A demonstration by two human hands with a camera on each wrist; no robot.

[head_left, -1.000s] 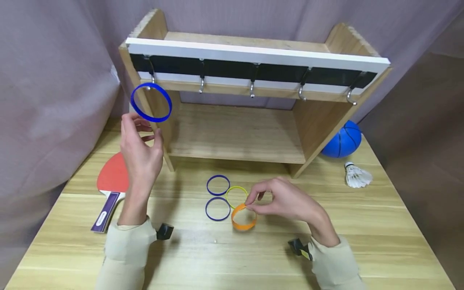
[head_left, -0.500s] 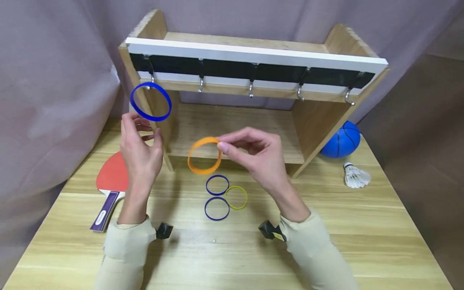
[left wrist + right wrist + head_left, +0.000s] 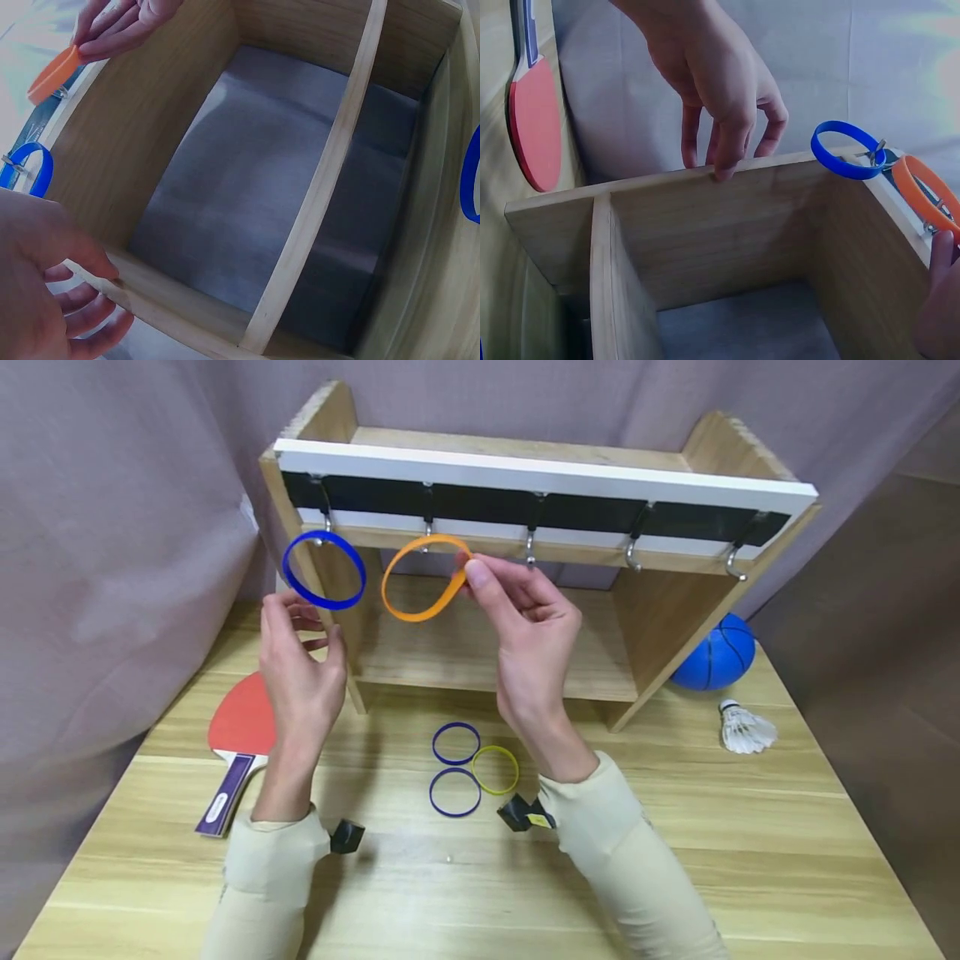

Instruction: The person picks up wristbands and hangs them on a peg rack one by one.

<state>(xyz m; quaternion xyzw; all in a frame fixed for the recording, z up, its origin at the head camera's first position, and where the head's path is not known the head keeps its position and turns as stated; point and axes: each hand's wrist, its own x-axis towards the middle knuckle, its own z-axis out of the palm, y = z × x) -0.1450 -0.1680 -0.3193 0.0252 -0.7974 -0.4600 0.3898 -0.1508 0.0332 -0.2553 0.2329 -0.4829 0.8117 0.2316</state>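
My left hand [image 3: 303, 681] grips the left side panel of the wooden shelf [image 3: 495, 647], thumb on the inner face and fingers on the outer one. Pinched between thumb and fingers of my right hand [image 3: 536, 643] is an orange silicone wristband [image 3: 414, 617]. Its upper edge overlaps the second hook [image 3: 428, 527] from the left in the head view; the right wrist view shows that hook by the band's lower part. A blue wristband [image 3: 333, 605] hangs on the leftmost hook, above my left hand.
Three metal hooks to the right hold nothing. Two dark blue wristbands [image 3: 455, 816] and a yellow wristband [image 3: 495, 793] lie on the table before the shelf. A red table tennis bat [image 3: 243, 714] lies left; a blue ball [image 3: 716, 652] and a shuttlecock [image 3: 746, 728] are right.
My right hand has lifted the orange wristband from the table beside the other bands, up and leftward to the second hook. The left hand has stayed on the side panel.
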